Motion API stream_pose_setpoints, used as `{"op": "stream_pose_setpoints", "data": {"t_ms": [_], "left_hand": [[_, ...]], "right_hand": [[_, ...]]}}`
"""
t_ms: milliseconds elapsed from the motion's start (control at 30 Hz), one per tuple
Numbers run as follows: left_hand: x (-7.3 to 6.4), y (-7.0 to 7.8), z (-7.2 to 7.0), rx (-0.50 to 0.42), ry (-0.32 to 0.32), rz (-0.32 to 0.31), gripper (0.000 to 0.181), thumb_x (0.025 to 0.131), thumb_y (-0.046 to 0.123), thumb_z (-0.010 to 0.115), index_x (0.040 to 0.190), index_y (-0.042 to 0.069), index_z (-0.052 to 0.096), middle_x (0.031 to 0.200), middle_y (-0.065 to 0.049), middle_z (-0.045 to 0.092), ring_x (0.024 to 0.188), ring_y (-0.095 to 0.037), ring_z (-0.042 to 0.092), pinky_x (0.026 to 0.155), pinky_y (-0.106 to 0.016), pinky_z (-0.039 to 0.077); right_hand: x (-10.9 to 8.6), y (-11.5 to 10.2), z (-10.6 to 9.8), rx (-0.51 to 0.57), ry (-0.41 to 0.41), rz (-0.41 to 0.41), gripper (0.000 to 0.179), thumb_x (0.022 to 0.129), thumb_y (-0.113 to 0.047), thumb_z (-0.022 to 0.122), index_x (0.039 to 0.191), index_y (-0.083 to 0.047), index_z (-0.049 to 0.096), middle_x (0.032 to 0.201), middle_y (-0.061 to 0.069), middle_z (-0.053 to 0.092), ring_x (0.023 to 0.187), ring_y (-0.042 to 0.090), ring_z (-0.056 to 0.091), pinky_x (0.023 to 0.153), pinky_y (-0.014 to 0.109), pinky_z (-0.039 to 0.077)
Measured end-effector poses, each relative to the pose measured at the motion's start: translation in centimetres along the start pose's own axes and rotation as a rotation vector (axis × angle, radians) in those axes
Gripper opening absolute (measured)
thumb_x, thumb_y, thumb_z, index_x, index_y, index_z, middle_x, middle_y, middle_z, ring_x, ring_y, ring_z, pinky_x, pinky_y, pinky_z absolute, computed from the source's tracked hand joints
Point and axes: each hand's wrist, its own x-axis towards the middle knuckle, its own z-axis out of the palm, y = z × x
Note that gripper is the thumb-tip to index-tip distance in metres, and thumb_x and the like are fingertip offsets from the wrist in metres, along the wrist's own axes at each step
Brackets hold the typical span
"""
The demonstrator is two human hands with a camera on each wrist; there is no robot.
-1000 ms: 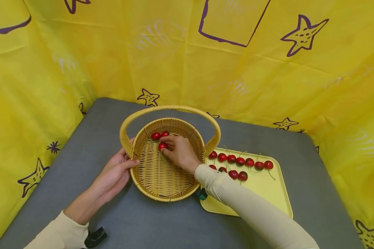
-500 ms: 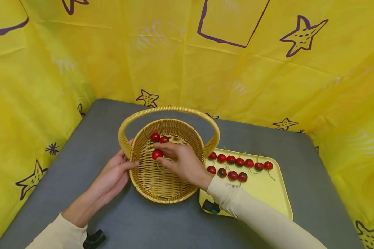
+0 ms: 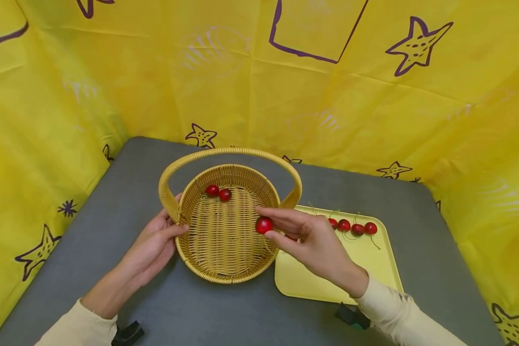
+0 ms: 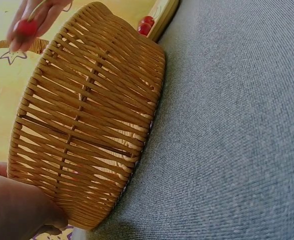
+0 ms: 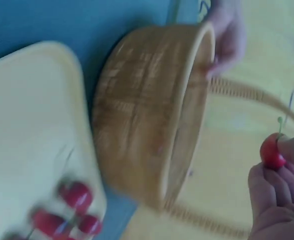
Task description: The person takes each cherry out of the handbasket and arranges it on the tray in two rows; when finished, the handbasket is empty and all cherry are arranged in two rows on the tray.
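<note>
My left hand [image 3: 153, 247] grips the left rim of a round wicker basket [image 3: 229, 278], with the thumb over the edge. Inside the basket, near its far left wall, lie two red cherries, one [image 3: 212, 191] beside the other [image 3: 225, 194]. Between the thumb and fingers of my right hand [image 3: 322, 247] is a pinched cherry [image 3: 264, 225], raised near the basket's right rim. The right wrist view shows this cherry [image 5: 272, 151] with its green stem pointing up. The left wrist view sees mostly the basket's woven side [image 4: 86, 115].
A yellow tray [image 3: 300, 278] sits to the right of the basket, bearing several cherries [image 3: 358, 229]; my right hand covers some. The basket's tall handle [image 3: 238, 151] arches over its far side. Yellow patterned cloth [image 3: 225, 86] walls the grey table [image 3: 225, 317].
My right hand has lifted the cherry from low inside the basket and carried it right, to the right rim. Two cherries stay inside. The left hand keeps its grip on the basket.
</note>
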Motion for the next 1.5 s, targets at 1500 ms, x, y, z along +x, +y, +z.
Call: {"op": "stream_pose_setpoints", "data": {"t_ms": [1500], "left_hand": [[0.2, 0.1, 0.2, 0.018, 0.008, -0.011, 0.086, 0.105, -0.008, 0.043, 0.171, 0.017, -0.008, 0.178, -0.001, -0.007, 0.162, -0.017, 0.000, 0.130, -0.037, 0.006]], "right_hand": [[-14.1, 11.5, -12.2, -0.540, 0.166, 0.250, 0.047, 0.096, -0.008, 0.077, 0.142, -0.015, 0.069, 0.137, 0.006, 0.072, 0.113, 0.010, 0.071, 0.088, 0.013, 0.054]]}}
